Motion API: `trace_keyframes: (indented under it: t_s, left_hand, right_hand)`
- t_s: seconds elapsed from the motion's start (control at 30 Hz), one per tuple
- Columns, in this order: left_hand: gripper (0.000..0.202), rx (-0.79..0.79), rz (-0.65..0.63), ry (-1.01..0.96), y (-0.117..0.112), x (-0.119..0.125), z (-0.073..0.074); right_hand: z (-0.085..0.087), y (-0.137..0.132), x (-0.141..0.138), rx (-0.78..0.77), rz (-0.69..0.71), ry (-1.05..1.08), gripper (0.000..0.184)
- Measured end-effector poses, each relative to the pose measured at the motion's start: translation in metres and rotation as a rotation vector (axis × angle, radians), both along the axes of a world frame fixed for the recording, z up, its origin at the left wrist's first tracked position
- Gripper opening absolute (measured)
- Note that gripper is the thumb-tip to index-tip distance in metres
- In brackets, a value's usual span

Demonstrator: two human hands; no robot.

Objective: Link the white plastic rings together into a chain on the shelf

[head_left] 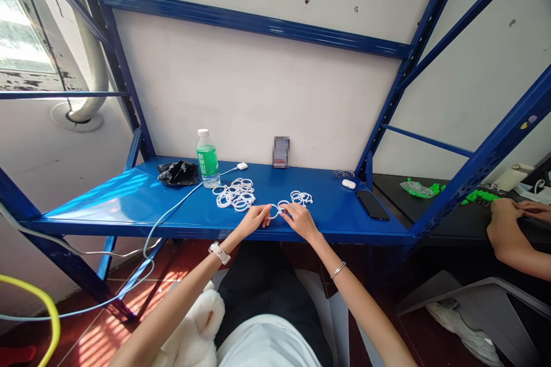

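Note:
Near the front edge of the blue shelf, my left hand (257,218) pinches a white ring (274,212) between thumb and fingers. My right hand (300,220) is closed at the other side of the same ring, where a second white loop (282,205) shows behind the fingertips. A larger heap of white rings (236,195) lies just beyond my left hand. Past my right hand sits a smaller group of white rings (302,198). How the held pieces join is too small to make out.
A water bottle (208,160), a black plastic bag (178,173) and a white cable (181,202) are at the left. A small device (281,152) leans on the wall. Glasses (344,174), a white case (348,184) and a phone (372,205) lie right. Another person's hands (503,215) work beside green pieces (481,196).

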State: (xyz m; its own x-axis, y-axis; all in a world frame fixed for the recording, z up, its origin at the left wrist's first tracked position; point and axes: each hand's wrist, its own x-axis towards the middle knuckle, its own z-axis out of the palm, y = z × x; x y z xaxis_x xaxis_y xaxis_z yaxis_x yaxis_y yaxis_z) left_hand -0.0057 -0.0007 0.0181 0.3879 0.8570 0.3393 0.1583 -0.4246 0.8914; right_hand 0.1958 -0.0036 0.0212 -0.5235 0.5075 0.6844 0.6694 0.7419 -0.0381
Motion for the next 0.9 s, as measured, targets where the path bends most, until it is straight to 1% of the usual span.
trace_keyframes:
  t_s: [0.17, 0.33, 0.4, 0.53, 0.7, 0.9]
  left_hand:
    - [0.054, -0.009, -0.009, 0.004, 0.0006, 0.0007, 0.0002]
    - [0.051, -0.001, -0.022, 0.021, -0.0008, 0.0007, 0.002]
    - [0.047, 0.016, -0.03, 0.028, -0.0024, 0.0006, 0.0031]
    - [0.035, 0.058, -0.041, 0.051, -0.0056, 0.0007, 0.005]
    - [0.051, 0.108, -0.041, 0.095, -0.0081, 0.001, 0.0071]
    - [0.053, 0.117, -0.023, 0.133, -0.0058, 0.001, 0.0042]
  right_hand:
    - [-0.0004, -0.0003, -0.0002, -0.003, 0.004, -0.012, 0.028]
    - [-0.0026, 0.0005, 0.0, -0.062, -0.021, -0.029, 0.033]
    - [-0.003, 0.0005, 0.0, -0.07, -0.034, -0.031, 0.034]
    - [-0.0024, -0.0005, -0.0002, -0.041, -0.045, -0.013, 0.033]
    - [-0.0017, -0.0011, -0.0006, -0.029, -0.051, -0.013, 0.033]
    - [-0.0046, 0.0014, 0.0, -0.001, -0.051, -0.013, 0.029]
